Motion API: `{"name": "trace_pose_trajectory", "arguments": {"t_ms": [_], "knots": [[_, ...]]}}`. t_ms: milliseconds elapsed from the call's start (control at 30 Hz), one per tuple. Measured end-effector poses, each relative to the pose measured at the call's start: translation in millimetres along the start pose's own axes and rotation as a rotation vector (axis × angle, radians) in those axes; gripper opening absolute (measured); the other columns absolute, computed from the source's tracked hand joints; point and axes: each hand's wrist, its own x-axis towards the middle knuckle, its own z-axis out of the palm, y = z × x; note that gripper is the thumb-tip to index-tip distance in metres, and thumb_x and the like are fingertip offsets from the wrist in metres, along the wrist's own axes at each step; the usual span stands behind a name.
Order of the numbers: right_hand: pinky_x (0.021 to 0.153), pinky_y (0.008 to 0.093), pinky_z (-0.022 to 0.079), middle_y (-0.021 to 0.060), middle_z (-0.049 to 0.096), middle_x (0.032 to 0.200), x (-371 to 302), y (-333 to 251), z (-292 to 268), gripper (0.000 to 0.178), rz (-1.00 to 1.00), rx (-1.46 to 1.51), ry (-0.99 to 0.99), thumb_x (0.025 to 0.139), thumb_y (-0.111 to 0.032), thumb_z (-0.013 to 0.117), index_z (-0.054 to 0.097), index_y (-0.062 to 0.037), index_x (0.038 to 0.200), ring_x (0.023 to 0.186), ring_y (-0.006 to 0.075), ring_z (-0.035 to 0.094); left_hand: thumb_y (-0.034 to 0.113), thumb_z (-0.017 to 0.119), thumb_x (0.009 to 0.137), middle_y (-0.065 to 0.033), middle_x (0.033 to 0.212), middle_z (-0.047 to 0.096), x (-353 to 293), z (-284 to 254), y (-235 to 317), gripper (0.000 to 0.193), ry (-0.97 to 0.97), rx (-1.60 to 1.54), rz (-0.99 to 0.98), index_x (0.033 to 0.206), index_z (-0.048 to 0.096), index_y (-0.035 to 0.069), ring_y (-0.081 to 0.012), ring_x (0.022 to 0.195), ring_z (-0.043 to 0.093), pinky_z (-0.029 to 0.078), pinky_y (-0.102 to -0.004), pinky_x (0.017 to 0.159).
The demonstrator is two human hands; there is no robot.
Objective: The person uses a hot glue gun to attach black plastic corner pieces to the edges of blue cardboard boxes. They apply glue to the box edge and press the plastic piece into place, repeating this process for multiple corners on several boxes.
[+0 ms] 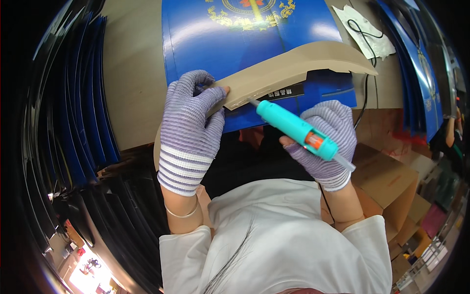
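Note:
My left hand (193,110), in a purple-and-white striped knit glove, pinches the left end of a long beige cardboard strip (293,61). That strip curves across a glossy blue printed sheet (196,39) with a gold emblem. In my right hand (330,132), gloved alike, is a turquoise hot glue gun (289,122) with a clear glue stick poking from its back end. Its nozzle meets the strip's near edge, close to my left fingers, where a shiny line shows. A black label (289,92) on the blue sheet lies partly under the strip.
Blue and black folded sheets (83,98) stand stacked along the left, with more blue ones (416,73) at the right. A black cord (364,32) crosses a white paper (367,44) at the far right. Cardboard boxes (382,176) sit low on the right.

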Motion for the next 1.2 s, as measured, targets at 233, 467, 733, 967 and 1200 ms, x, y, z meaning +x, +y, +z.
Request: {"name": "trace_pose_trajectory", "arguments": {"t_ms": [233, 467, 733, 967, 1200], "knots": [[0.07, 0.0376, 0.047, 0.0072, 0.061, 0.08, -20.2, 23.3, -19.2, 0.039, 0.207, -0.049, 0.037, 0.079, -0.036, 0.085, 0.065, -0.0034, 0.082, 0.076, 0.0261, 0.058, -0.005, 0.074, 0.074, -0.0123, 0.114, 0.063, -0.2, 0.4, 0.0, 0.036, 0.002, 0.001, 0.008, 0.109, 0.075, 0.005, -0.0262, 0.1, 0.063, 0.053, -0.0348, 0.092], [0.079, 0.0399, 0.047, 0.0034, 0.067, 0.084, -4.6, 16.4, -9.4, 0.032, 0.052, 0.059, 0.048, 0.068, -0.035, 0.088, 0.068, -0.0125, 0.078, 0.083, 0.0268, 0.061, -0.006, 0.073, 0.075, -0.0146, 0.113, 0.064, 2.2, 2.0, 2.0, 0.033, -0.001, -0.051, -0.008, 0.107, 0.075, 0.003, -0.0301, 0.102, 0.061, 0.053, -0.0372, 0.091], [0.067, 0.0372, 0.047, 0.0075, 0.059, 0.076, -12.9, 23.8, -20.4, 0.036, 0.148, -0.143, -0.013, 0.076, -0.035, 0.086, 0.064, -0.0053, 0.078, 0.072, 0.0259, 0.058, -0.005, 0.075, 0.075, -0.013, 0.114, 0.063, 1.5, -1.0, 3.7, 0.035, -0.019, -0.018, -0.022, 0.108, 0.074, 0.003, -0.0279, 0.102, 0.062, 0.053, -0.0364, 0.094], [0.075, 0.0379, 0.046, 0.0038, 0.067, 0.075, -7.1, 29.6, -23.4, 0.033, 0.208, 0.096, 0.159, 0.072, -0.038, 0.087, 0.071, -0.0108, 0.078, 0.073, 0.0254, 0.062, -0.004, 0.075, 0.077, -0.0135, 0.113, 0.063, 2.2, -0.6, 3.2, 0.031, -0.013, -0.057, -0.027, 0.107, 0.075, 0.004, -0.0288, 0.1, 0.062, 0.054, -0.0364, 0.09], [0.07, 0.0369, 0.047, 0.0065, 0.061, 0.073, -6.3, 25.4, -22.1, 0.036, 0.154, -0.091, 0.032, 0.075, -0.037, 0.087, 0.067, -0.0071, 0.077, 0.073, 0.0262, 0.059, -0.005, 0.075, 0.076, -0.0137, 0.113, 0.063, 2.7, -1.8, 2.1, 0.032, -0.01, -0.066, -0.031, 0.106, 0.074, 0.003, -0.0288, 0.1, 0.063, 0.055, -0.0366, 0.089]]}}
